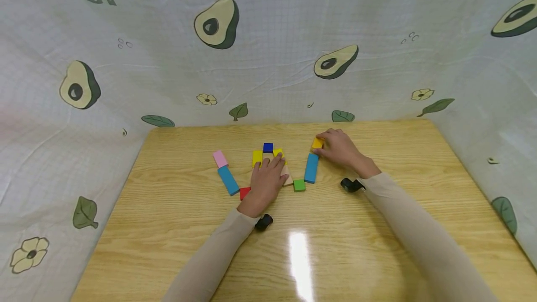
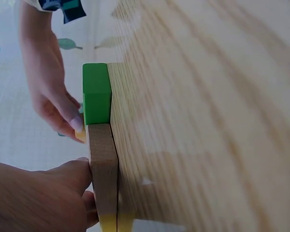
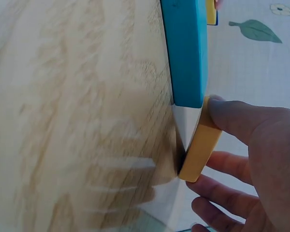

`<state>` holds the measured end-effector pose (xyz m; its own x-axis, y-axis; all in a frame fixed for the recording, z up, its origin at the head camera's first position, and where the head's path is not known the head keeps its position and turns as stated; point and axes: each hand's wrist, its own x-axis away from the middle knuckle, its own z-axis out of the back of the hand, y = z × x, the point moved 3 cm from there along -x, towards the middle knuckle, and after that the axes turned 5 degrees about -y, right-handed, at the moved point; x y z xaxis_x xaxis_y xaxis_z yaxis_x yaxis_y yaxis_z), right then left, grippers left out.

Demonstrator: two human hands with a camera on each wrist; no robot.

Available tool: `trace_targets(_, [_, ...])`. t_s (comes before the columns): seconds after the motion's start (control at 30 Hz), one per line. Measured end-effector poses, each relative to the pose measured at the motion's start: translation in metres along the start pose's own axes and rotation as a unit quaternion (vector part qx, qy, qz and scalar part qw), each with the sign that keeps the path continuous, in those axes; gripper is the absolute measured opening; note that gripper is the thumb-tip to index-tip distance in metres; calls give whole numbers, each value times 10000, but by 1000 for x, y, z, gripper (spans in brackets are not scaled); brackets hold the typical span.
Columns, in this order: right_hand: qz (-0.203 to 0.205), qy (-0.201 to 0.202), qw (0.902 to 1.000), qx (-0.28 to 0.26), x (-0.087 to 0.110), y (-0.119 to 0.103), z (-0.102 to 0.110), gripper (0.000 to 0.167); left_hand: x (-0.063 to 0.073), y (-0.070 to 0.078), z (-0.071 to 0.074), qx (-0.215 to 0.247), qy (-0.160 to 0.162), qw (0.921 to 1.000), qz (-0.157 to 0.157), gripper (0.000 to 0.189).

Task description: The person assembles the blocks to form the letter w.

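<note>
My right hand (image 1: pixel 340 147) pinches an orange-yellow block (image 3: pixel 201 145) between thumb and fingers. In the right wrist view this block stands tilted, its lower end near the table, by the end of a blue block (image 3: pixel 184 53). My left hand (image 1: pixel 268 181) lies over the middle group with its fingers spread, touching the plain wooden (image 2: pixel 104 164) and yellow blocks. It partly hides them. Around that hand are a yellow block (image 1: pixel 257 157), a dark blue block (image 1: pixel 268 147), a red block (image 1: pixel 244 193) and a green block (image 1: pixel 299 185).
Left of the group lie a second blue block (image 1: pixel 228 181) and a pink block (image 1: pixel 220 159), end to end at a slant. The wooden table (image 1: pixel 176 246) meets a patterned cloth (image 1: pixel 268 83) behind and at both sides. Each wrist carries a small black camera.
</note>
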<state>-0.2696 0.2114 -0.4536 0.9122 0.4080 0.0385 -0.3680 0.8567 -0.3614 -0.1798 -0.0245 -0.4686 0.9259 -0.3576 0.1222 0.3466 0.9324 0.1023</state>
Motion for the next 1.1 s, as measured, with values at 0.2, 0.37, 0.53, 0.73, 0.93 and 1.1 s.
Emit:
trace_targets(0.2, [-11,-33,10000,-56,-1,-1,-3,57,-1,-1,-1,15,49,10000,-16,56])
trace_targets(0.37, [86,27,10000,9,0,-1,-4,55,0,0,0,18,64,10000,-26,56])
trace_targets(0.53, [202,56,9998,30,2,-3,-4,50,0,0,0,-33,116,9999,-39,55])
trace_targets(0.73, [343,74,9994,-18,3,-4,-4,45,1,0,0,-84,120,9999,-13,55])
trace_targets(0.93, [361,54,9993,-11,3,-3,-5,44,1,0,1,-38,119,9999,-25,56])
trace_targets(1.1, [400,44,9992,18,4,-4,-6,44,2,0,3,-34,111,9999,-55,56])
